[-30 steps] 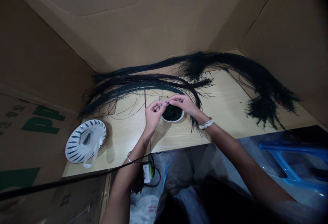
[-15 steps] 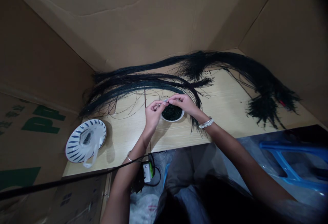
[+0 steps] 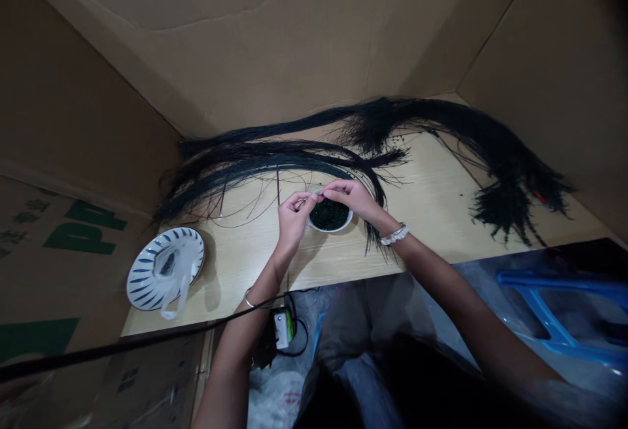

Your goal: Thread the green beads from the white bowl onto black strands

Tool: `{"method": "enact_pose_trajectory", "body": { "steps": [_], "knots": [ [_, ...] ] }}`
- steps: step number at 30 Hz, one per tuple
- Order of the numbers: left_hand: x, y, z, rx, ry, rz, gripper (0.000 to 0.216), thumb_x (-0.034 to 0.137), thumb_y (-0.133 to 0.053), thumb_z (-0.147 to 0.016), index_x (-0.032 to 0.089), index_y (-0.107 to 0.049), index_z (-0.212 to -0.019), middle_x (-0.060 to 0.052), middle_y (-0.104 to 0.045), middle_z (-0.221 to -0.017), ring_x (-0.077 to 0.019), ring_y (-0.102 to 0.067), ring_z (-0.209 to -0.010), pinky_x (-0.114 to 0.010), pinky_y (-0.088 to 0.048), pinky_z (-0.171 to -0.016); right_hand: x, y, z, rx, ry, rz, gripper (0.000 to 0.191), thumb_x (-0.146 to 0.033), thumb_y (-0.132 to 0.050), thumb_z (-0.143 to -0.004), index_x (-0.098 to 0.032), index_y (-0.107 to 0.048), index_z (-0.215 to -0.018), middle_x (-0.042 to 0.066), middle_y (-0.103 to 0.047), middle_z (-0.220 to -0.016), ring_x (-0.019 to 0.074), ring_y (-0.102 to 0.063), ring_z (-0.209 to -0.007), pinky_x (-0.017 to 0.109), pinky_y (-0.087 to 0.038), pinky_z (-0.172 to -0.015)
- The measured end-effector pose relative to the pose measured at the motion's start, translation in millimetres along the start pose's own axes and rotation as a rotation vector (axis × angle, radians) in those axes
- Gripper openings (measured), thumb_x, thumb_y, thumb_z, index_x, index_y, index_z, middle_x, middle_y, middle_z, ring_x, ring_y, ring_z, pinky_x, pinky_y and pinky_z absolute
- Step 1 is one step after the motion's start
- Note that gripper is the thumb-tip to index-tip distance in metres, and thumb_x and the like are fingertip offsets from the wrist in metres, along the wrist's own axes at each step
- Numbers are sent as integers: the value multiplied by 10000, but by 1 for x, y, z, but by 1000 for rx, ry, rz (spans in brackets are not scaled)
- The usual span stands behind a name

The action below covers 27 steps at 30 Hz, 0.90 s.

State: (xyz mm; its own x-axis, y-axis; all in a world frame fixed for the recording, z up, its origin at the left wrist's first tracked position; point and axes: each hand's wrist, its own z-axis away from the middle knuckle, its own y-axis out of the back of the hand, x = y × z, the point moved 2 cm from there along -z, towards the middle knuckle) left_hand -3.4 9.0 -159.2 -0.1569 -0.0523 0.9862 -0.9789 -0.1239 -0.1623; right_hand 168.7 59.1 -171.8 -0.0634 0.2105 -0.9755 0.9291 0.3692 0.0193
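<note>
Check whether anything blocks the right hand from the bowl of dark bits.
Nothing visible does: the right hand overlaps the bowl in this view; dark strands lie beyond and right of the bowl, not between.

slim shiny bangle (image 3: 246, 299) on left forearm (image 3: 235, 337), chunky white band (image 3: 395, 235) round right wrist (image 3: 387, 225), dark greyish trousers (image 3: 370, 311)

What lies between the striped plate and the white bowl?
In the head view, pale tabletop and, nearer the bowl, the left hand.

The head view faces forward — and down — over the bowl (image 3: 330, 230).
</note>
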Motion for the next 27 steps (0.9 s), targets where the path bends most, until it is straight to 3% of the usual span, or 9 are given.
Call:
{"method": "enact_pose_trajectory", "body": {
  "steps": [15,27],
  "knots": [
    [-1,1,0,17,11,-8,393,490,-896,-697,149,-752,-827,7,-591,-548,-88,-479,-497,-214,-339,-482,2,0,0,-11,1,-2,296,-490,-787,-837,-205,-825,-907,53,-803,-946,197,-728,-924,334,-559,-902],
    [2,0,0,3,6,0,411,510,-903,-684,150,-755,-817,40,-503,-492,-90,-469,-498,-204,-336,-488,0,0,0,-13,-8,-28,288,-488,-791,-833,-207,-823,-887,47,-804,-922,195,-735,-904,327,-563,-888]
  ]
}}
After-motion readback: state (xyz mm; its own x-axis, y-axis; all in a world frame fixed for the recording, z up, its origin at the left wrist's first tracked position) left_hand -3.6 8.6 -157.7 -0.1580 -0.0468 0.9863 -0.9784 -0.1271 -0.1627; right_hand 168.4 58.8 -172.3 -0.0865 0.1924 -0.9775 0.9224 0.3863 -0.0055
